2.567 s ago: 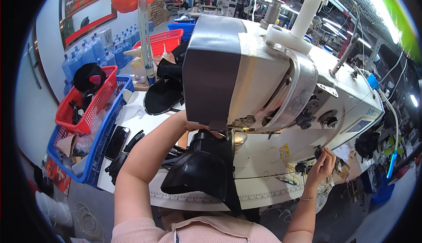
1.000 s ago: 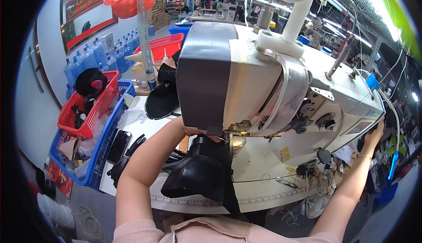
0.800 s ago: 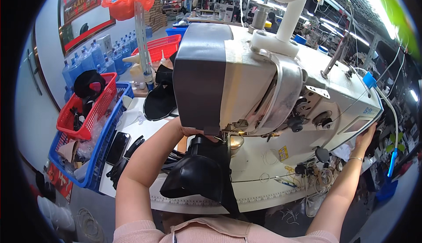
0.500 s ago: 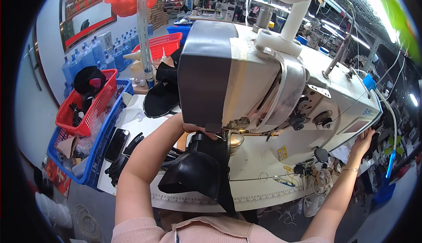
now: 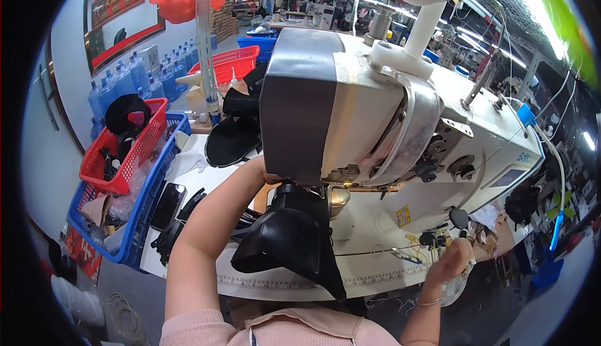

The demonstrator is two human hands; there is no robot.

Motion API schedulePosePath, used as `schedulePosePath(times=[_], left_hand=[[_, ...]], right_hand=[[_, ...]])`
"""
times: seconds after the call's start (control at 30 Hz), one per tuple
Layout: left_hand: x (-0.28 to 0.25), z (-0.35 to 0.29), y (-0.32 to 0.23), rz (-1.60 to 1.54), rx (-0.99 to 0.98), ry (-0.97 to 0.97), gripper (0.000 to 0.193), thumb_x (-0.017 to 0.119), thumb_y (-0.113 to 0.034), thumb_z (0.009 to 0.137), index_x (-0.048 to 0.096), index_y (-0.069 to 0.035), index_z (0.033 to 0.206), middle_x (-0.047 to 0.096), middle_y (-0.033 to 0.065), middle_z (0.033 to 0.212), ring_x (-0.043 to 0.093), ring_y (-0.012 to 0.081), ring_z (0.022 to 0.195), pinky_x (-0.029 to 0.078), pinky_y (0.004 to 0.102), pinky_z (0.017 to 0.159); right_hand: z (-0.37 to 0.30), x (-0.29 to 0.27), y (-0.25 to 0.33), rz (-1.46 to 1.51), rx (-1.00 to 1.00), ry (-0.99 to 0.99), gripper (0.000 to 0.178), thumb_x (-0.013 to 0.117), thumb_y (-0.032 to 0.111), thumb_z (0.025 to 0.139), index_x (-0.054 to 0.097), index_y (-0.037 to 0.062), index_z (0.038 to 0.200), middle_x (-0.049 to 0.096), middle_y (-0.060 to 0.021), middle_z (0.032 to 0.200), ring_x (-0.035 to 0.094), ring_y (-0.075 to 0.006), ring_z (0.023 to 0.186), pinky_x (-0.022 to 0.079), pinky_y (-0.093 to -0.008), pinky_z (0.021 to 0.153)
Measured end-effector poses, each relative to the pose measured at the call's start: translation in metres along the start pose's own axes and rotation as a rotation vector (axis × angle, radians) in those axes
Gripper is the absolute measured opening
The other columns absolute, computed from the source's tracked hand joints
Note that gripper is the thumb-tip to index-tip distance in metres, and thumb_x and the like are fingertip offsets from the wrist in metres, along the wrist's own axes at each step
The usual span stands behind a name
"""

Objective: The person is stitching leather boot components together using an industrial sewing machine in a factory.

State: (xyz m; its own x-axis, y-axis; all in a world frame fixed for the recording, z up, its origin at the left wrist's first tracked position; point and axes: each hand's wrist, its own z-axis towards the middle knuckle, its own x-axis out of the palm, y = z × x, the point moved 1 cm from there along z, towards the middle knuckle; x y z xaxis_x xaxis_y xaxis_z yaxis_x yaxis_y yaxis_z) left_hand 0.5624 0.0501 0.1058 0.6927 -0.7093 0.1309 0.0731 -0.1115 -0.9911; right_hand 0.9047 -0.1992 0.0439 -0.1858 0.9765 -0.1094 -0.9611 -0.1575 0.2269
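Observation:
A black leather piece, shaped like a boot upper [image 5: 285,236], hangs under the needle end of a sewing machine [image 5: 375,114] and droops over the table's front edge. My left hand [image 5: 270,174] reaches in behind the machine's dark end cover and meets the top of the leather; its fingers are hidden there. Away from the machine, my right hand [image 5: 449,263] hovers by the table's front right edge. Blur and the angle obscure its fingers, and nothing shows in its grasp. A bracelet circles that wrist.
On the left, a red basket [image 5: 150,134] sits in a blue crate [image 5: 134,236]. A phone [image 5: 168,206] and black pieces lie beside my left arm. Cords, tweezers [image 5: 407,257] and loose threads lie at the table's right. Another black upper [image 5: 233,142] stands behind the machine.
My right hand has left the machine's right end and come down toward me and leftward, to the table's front edge. My left hand stays behind the leather, which has shifted slightly right in view along with the machine.

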Motion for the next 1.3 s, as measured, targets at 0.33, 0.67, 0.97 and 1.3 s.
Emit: schedulePosePath(times=[0.33,0.67,0.97,1.3], left_hand=[[0.005,0.000,-0.009,0.191,-0.002,-0.021,0.052,0.081,-0.018,0.063,0.062,-0.004,0.109,0.062,0.0081,0.103,0.056,0.0195,0.097,0.046,0.0332,0.085],[0.010,-0.025,-0.007,0.394,-0.009,-0.030,0.053,0.080,-0.018,0.063,0.061,-0.003,0.110,0.062,0.0070,0.104,0.054,0.0174,0.098,0.044,0.0310,0.087],[0.076,-0.147,0.019,0.845,0.685,-0.060,0.021,0.079,-0.007,0.064,0.063,-0.002,0.076,0.058,0.0077,0.075,0.060,0.0244,0.088,0.047,0.0345,0.076],[0.144,-0.217,0.032,1.419,1.034,-0.104,0.018,0.060,-0.013,0.070,0.062,-0.016,0.088,0.051,-0.0038,0.074,0.057,0.0135,0.084,0.044,0.0312,0.079]], right_hand=[[-0.077,0.009,-0.017,0.046,0.115,0.835,0.032,0.067,0.005,0.067,0.060,0.0017,0.097,0.057,-0.0149,0.104,0.052,-0.0343,0.099,0.040,-0.0439,0.086],[-0.072,0.002,-0.014,0.007,0.130,0.907,0.021,0.059,0.001,0.076,0.062,0.0004,0.096,0.061,-0.0145,0.094,0.058,-0.0323,0.087,0.047,-0.0396,0.079],[-0.046,0.021,0.043,0.506,0.652,0.797,0.026,0.043,-0.005,0.086,0.059,-0.0006,0.105,0.051,-0.0087,0.086,0.050,-0.0167,0.079,0.041,-0.0266,0.070],[0.013,0.024,0.153,1.205,0.326,1.370,0.023,0.068,0.003,0.073,0.068,0.0012,0.095,0.060,-0.0079,0.082,0.059,-0.0152,0.071,0.048,-0.0238,0.062]])
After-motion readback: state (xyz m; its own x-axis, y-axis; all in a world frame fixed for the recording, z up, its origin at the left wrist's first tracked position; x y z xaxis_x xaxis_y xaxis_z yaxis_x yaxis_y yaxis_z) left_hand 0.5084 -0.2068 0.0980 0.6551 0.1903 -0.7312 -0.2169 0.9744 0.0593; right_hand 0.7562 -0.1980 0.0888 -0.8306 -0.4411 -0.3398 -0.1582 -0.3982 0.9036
